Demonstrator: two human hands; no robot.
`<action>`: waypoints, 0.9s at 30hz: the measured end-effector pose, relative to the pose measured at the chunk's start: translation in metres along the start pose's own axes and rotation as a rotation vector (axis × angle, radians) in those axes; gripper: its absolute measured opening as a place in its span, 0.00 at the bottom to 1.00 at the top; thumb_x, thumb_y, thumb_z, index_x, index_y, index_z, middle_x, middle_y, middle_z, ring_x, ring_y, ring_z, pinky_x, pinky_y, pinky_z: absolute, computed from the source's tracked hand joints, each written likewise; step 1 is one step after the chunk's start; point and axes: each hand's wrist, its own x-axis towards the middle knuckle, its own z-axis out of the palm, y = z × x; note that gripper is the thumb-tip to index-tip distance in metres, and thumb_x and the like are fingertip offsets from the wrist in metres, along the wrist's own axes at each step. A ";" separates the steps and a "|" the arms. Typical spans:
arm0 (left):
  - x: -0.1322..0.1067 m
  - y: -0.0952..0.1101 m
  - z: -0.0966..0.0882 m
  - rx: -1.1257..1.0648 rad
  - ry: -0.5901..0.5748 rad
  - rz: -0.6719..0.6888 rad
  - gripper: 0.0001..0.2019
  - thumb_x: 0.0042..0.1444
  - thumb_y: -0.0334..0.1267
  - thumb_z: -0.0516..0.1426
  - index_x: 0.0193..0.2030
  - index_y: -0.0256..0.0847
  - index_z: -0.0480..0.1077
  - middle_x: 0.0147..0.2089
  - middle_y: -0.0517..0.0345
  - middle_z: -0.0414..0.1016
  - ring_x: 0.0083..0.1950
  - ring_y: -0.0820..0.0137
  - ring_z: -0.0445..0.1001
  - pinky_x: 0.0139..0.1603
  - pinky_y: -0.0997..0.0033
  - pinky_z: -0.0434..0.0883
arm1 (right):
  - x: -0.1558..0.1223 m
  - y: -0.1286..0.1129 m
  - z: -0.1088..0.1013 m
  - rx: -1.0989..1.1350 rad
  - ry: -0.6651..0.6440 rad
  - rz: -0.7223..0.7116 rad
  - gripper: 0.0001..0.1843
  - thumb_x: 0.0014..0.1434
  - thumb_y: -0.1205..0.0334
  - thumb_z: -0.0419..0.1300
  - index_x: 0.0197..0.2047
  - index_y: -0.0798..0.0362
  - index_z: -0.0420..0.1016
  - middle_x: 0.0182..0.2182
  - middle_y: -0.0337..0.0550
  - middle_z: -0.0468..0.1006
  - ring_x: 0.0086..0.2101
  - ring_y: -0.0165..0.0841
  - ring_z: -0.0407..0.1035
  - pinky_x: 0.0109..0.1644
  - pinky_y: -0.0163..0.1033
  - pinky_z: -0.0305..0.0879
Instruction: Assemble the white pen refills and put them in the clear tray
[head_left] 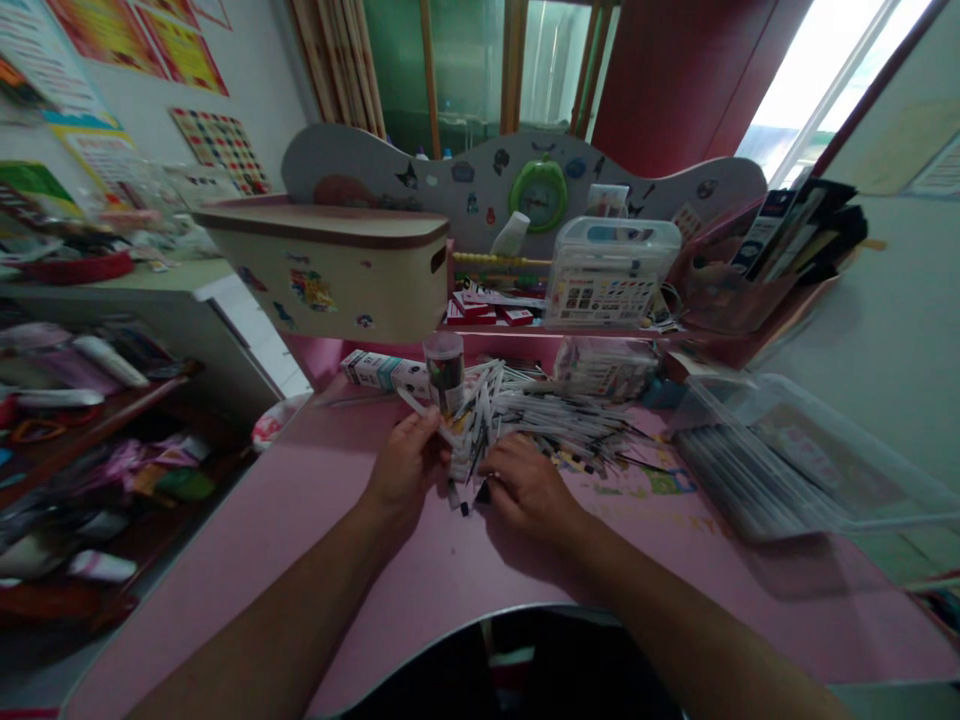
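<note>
A loose heap of slim white pen-like sticks [570, 418], many with dark ends, lies on the pink desk. My left hand [407, 462] is closed on one white pen-like stick [413, 402], which slants up past the fingertips. At the heap's near left edge my right hand [529, 485] is curled, thumb and fingers together, by several dark-ended sticks. What it grips is hidden by the fingers. Just beyond my left hand stands a clear cylindrical container [445, 370] with dark contents. A long printed box [382, 372] lies behind it.
An open clear plastic box [817, 460] on the right holds a stack of dark, slender items. A lidded cream bin [330, 270], a clear carry case [611, 275] and a green clock [538, 194] stand at the back. The desk's curved front edge [450, 640] is close to my body.
</note>
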 end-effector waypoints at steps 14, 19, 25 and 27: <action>0.004 0.000 -0.005 0.153 0.168 0.107 0.12 0.55 0.47 0.59 0.29 0.41 0.68 0.17 0.65 0.65 0.15 0.75 0.61 0.14 0.77 0.57 | 0.001 -0.001 0.006 -0.190 0.001 0.248 0.10 0.57 0.76 0.56 0.36 0.54 0.76 0.38 0.48 0.72 0.43 0.40 0.62 0.49 0.44 0.59; 0.005 -0.002 -0.005 0.182 0.168 0.093 0.13 0.54 0.46 0.60 0.26 0.42 0.67 0.15 0.66 0.61 0.14 0.76 0.56 0.14 0.77 0.53 | 0.005 0.019 -0.007 -0.161 0.014 0.351 0.10 0.55 0.76 0.55 0.34 0.54 0.75 0.36 0.46 0.71 0.42 0.39 0.63 0.48 0.43 0.59; 0.000 -0.001 -0.001 0.207 0.112 0.032 0.16 0.55 0.48 0.59 0.24 0.41 0.65 0.15 0.67 0.58 0.14 0.78 0.54 0.14 0.78 0.51 | 0.003 0.022 -0.015 -0.163 -0.172 0.278 0.05 0.58 0.73 0.60 0.33 0.54 0.74 0.36 0.44 0.73 0.41 0.36 0.64 0.47 0.41 0.57; -0.002 0.000 0.001 0.187 0.071 0.010 0.15 0.54 0.48 0.60 0.25 0.41 0.65 0.15 0.67 0.59 0.15 0.78 0.55 0.14 0.79 0.52 | 0.003 0.024 -0.024 -0.158 -0.262 0.252 0.06 0.59 0.73 0.60 0.32 0.54 0.75 0.36 0.44 0.73 0.41 0.36 0.64 0.46 0.40 0.57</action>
